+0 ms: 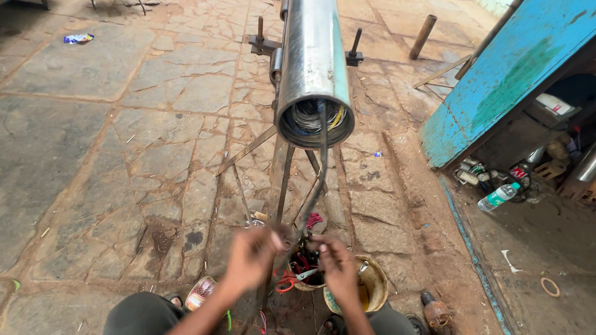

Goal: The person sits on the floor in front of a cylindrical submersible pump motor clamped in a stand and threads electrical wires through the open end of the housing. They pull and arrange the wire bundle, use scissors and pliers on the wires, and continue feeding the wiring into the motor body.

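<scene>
Head view, dark cable (322, 155) hanging from steel tube (313, 62), both hands gripping it

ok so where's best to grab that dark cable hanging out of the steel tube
Probably low on the cable, near its free end, where both hands, left and right, meet it. It runs taut and thin from the tube mouth down to them, so pinch across it from the sides, below the tube.
</scene>
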`<state>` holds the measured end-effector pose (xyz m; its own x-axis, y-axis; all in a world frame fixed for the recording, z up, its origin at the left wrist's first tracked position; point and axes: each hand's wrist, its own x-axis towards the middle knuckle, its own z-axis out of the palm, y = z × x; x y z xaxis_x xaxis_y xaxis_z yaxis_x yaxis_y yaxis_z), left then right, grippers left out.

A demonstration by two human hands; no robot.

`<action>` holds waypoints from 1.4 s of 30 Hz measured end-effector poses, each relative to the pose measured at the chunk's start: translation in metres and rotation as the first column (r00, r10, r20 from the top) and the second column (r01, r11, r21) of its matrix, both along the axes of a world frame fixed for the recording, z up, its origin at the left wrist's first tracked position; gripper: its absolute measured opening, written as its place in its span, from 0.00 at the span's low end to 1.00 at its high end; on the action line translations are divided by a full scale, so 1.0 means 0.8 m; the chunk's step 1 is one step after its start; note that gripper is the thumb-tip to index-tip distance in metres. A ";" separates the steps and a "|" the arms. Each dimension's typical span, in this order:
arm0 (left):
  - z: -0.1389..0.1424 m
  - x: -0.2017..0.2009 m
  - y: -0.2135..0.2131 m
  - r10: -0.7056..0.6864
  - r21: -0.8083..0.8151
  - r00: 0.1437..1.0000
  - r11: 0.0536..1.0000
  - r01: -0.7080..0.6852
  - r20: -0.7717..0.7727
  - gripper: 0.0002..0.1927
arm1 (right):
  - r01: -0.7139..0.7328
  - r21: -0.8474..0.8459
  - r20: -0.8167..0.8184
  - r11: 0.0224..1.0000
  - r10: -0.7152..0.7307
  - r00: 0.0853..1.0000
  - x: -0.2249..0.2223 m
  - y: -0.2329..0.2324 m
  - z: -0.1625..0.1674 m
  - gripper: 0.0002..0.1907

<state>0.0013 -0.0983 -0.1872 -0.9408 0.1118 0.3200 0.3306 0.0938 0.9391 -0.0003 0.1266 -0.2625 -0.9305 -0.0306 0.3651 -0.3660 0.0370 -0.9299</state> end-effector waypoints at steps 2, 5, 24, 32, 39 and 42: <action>0.047 -0.039 -0.009 0.299 0.003 0.931 0.952 -0.305 -0.209 0.12 | -0.104 -0.131 0.157 0.986 0.124 0.980 0.005 -0.019 0.006 0.17; 0.125 -0.082 -0.003 0.323 0.153 0.821 0.946 -0.285 -0.470 0.37 | -0.396 -0.144 0.111 0.907 0.412 0.904 0.017 -0.043 0.016 0.20; 0.263 -0.112 0.061 0.624 0.075 0.577 0.711 -0.700 -0.528 0.29 | 0.247 -0.267 -0.184 0.931 -0.301 0.936 0.036 0.068 0.002 0.14; 0.294 -0.128 0.015 0.142 -0.292 0.511 0.680 -0.673 -0.848 0.32 | 0.314 -0.341 -0.163 0.886 -0.384 0.909 0.027 0.065 0.008 0.14; 0.303 -0.085 -0.023 -0.056 -0.358 0.749 0.900 -0.248 -0.661 0.40 | 0.446 -0.062 -0.199 0.893 -0.449 0.871 0.043 0.072 0.002 0.15; 0.319 -0.077 -0.033 -0.106 -0.472 0.807 0.852 -0.228 -0.581 0.45 | 0.423 -0.074 -0.111 0.903 -0.429 0.897 0.038 0.071 -0.003 0.15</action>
<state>-0.0600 -0.1248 0.0682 -0.6107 0.3588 0.7059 0.7568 0.5269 0.3869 0.0297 0.1837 -0.2649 -0.7989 0.3787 0.4672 -0.4353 0.1720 -0.8837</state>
